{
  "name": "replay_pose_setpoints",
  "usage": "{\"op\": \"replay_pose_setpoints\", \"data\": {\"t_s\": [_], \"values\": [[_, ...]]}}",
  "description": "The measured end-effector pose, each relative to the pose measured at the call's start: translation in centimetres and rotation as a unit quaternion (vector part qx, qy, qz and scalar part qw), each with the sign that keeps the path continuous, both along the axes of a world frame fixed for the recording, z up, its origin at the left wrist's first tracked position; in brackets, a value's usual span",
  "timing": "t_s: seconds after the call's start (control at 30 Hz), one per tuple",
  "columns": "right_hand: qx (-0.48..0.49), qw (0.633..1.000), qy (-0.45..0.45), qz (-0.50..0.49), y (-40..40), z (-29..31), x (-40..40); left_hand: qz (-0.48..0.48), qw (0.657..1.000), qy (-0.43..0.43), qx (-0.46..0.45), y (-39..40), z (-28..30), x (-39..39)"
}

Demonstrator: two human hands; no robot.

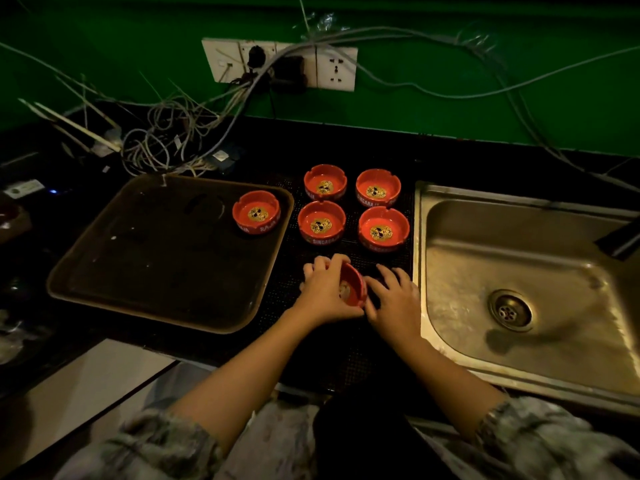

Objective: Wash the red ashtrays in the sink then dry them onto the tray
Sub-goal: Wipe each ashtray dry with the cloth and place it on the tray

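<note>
Tilted red ashtray held over the dark bench, between tray and sink.

Gripped by left hand, fingers curled round its rim; right hand just beside, fingers relaxed and spread, touching its edge. One ashtray on tray; four more ashtrays upright on bench beyond.

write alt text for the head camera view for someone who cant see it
A person's left hand grips a tilted red ashtray over a dark counter, the right hand open beside it. Four ashtrays sit behind, one more on the brown tray at left, a steel sink at right.
</note>
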State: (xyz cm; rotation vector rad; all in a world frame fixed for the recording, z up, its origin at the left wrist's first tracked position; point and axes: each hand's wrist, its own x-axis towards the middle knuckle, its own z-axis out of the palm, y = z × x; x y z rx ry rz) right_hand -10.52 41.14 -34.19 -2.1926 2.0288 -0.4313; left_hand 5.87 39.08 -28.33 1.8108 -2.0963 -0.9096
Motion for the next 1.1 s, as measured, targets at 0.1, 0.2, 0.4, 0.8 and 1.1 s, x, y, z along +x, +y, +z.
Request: {"op": "replay_pose_setpoints", "data": {"t_s": [0.1,0.2,0.4,0.8,1.1], "values": [[0.025,1.0,-0.013,-0.009,-0.3,0.3,0.3,0.053,0.984,0.166,-0.028,0.0,-0.4,-0.1],[0.013,0.999,-0.035,-0.024,-0.6,0.5,0.3,0.088,0.963,0.25,-0.048,1.1,-1.4,0.3],[-0.056,0.997,-0.054,-0.024,-0.9,-0.3,0.3,0.087,0.958,0.258,-0.096,4.2,-2.9,3.5],[-0.009,0.921,-0.384,0.063,-1.5,4.2,1.9,0.108,0.979,0.159,-0.067,6.3,-4.8,7.2],[-0.076,0.968,-0.07,0.229,0.3,2.0,7.9,0.104,0.988,0.052,-0.1,7.1,-6.0,7.3]]}}
